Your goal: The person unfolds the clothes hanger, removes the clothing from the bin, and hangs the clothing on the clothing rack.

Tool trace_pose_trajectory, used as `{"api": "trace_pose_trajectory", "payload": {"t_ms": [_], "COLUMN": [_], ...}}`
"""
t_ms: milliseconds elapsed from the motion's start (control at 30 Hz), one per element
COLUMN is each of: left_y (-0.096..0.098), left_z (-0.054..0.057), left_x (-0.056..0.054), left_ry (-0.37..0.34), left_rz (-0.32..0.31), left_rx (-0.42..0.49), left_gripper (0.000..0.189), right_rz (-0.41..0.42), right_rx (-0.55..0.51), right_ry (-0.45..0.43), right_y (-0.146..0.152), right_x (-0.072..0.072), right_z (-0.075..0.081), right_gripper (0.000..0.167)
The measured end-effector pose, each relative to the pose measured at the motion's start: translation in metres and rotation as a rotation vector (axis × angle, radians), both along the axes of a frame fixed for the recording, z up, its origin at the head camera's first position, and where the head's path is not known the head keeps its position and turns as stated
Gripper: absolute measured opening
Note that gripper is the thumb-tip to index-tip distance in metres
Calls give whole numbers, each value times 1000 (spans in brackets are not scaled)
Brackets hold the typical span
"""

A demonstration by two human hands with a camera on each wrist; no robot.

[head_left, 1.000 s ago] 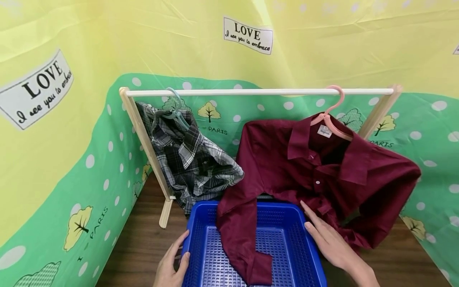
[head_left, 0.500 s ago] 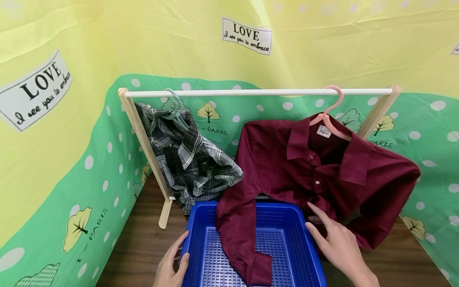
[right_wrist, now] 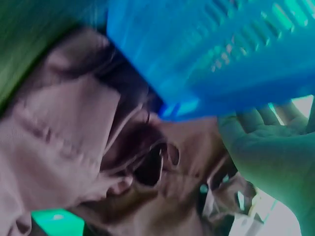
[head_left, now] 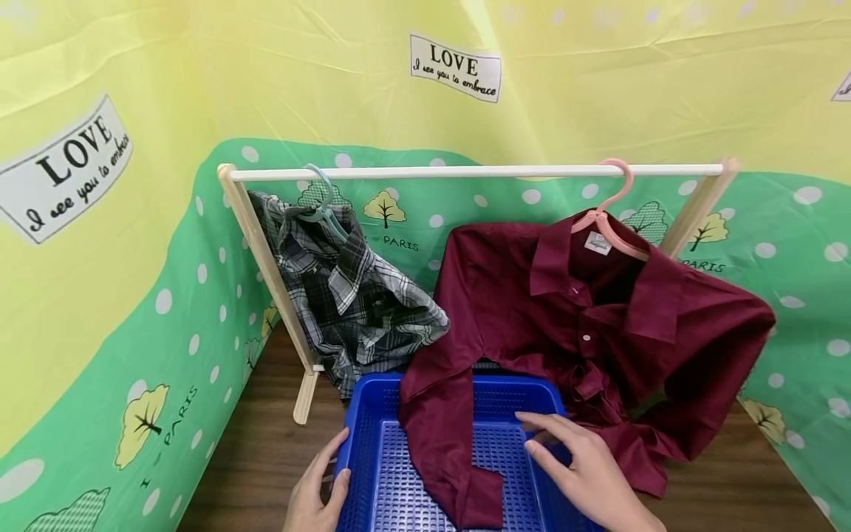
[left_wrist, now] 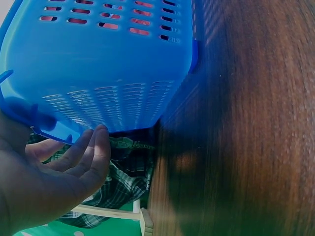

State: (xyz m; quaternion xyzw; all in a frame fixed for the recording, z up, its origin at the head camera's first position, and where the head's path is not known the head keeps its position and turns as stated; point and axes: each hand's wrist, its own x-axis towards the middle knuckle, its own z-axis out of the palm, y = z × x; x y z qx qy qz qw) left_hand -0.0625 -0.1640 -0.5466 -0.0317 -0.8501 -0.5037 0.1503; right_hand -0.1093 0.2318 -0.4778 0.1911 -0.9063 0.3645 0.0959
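In the head view a blue plastic basket [head_left: 515, 395] stands low in the middle, and the sleeve of a burgundy shirt [head_left: 512, 295] hangs down into it. My left hand [head_left: 318, 484] holds the basket's left rim, thumb on top and fingers along the outer wall. The left wrist view shows those fingers [left_wrist: 96, 147] against the slotted side. Over the basket's right rim is my right hand [head_left: 581, 465], fingers loosely bent above the inside, nothing between them. The shirt hangs on a pink hanger [head_left: 618, 199]; its lower part is bunched behind and right of the basket.
A white rod [head_left: 465, 172] on wooden legs [head_left: 266, 266] spans the back. From a light-blue hanger [head_left: 323, 196] at its left hangs a grey plaid shirt [head_left: 359, 295]. Printed yellow and green cloth [head_left: 166, 199] walls the dark wooden table [head_left: 246, 451].
My right hand has moved left from the shirt beside the basket to above its right rim. A fold of the burgundy shirt now shows lower at the right. The left hand stays put.
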Motion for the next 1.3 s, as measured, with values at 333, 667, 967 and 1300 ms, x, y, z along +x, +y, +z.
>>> {"api": "trace_pose_trajectory", "payload": {"t_ms": [333, 667, 967, 1300], "left_y": [0, 0, -1, 0], "left_z": [0, -2, 4, 3], "left_x": [0, 0, 1, 2], "left_ry": [20, 34, -47, -30], "left_rz": [0, 6, -7, -2], "left_rx": [-5, -9, 3, -5], "left_gripper": [53, 53, 51, 51], "right_rz": [360, 537, 678, 708], "right_rx": [-112, -190, -255, -233], "right_ry": [-441, -689, -807, -789], "right_y": [-13, -34, -31, -26], "right_x": [1, -1, -1, 0], "right_z": [-6, -24, -35, -33], "right_gripper": [36, 46, 50, 50]}}
